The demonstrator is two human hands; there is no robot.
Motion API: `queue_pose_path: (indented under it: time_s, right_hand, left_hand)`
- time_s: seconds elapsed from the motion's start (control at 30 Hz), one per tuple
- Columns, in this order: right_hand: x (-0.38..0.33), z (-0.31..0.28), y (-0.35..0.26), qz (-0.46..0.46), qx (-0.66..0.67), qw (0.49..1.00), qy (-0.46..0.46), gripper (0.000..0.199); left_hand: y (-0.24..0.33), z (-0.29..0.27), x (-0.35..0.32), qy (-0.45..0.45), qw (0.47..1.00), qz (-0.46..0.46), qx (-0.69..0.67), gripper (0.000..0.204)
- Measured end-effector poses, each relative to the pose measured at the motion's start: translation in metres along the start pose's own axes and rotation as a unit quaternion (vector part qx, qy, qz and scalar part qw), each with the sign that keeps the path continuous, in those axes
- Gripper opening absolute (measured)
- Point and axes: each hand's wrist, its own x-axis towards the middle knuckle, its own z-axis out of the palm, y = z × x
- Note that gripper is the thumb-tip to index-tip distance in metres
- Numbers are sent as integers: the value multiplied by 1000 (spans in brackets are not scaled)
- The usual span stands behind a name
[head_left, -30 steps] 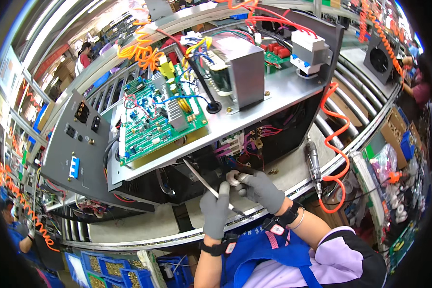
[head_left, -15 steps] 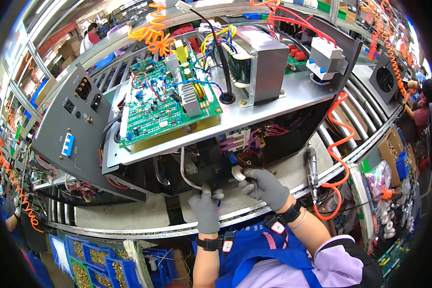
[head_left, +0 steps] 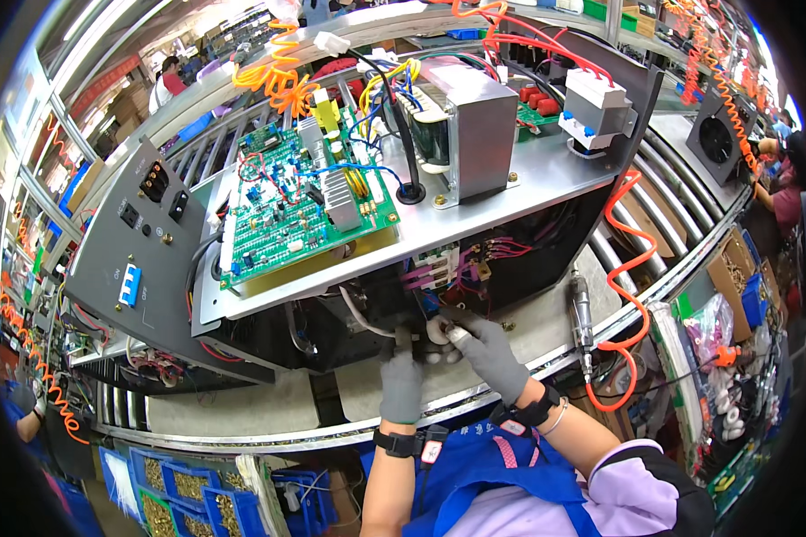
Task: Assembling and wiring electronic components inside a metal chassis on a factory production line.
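Observation:
Both my hands wear grey gloves and work close together below the front edge of a metal chassis plate (head_left: 439,222). My left hand (head_left: 402,380) is closed at the end of a light grey cable (head_left: 356,311) that hangs from under the plate. My right hand (head_left: 490,354) pinches a small white ring-shaped piece (head_left: 436,330) beside the left fingertips. Behind them, purple and red wires (head_left: 461,265) run to white connectors inside the dark housing. On the plate sit a green circuit board (head_left: 300,201) and a metal-cased transformer (head_left: 484,134).
A dark grey panel (head_left: 139,237) with a blue switch leans at the left. An inline power screwdriver (head_left: 581,313) lies at right beside a coiled orange hose (head_left: 638,259). Blue bins (head_left: 179,488) of small brass parts stand lower left. Another person (head_left: 779,183) works far right.
My left hand has moved slightly right and up, bringing the cable end close to the white piece. The right hand has turned inward, and the hands now nearly meet. The view has shifted slightly.

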Motion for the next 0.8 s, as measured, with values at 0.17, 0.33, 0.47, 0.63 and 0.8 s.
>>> queue_pose_path:
  time_s: [0.17, 0.33, 0.47, 0.63, 0.8]
  right_hand:
    - [5, -5, 4, -326, -379, 859, 110, 28]
    - [11, -12, -5, -212, -264, 937, 89, 27]
    - [20, -16, -16, -74, -142, 983, 93, 23]
    - [36, -18, -4, -15, 101, 990, 95, 19]
    - [42, -14, 6, -129, -75, 987, 62, 17]
  left_hand:
    - [39, 34, -9, -56, 956, -249, -145, 27]
    - [36, 29, 4, -46, 939, -177, -291, 26]
    - [61, 32, 2, 33, 980, -118, -159, 23]
    - [55, 14, 1, -63, 805, 289, 514, 27]
    - [47, 33, 12, 24, 985, 26, 168, 29]
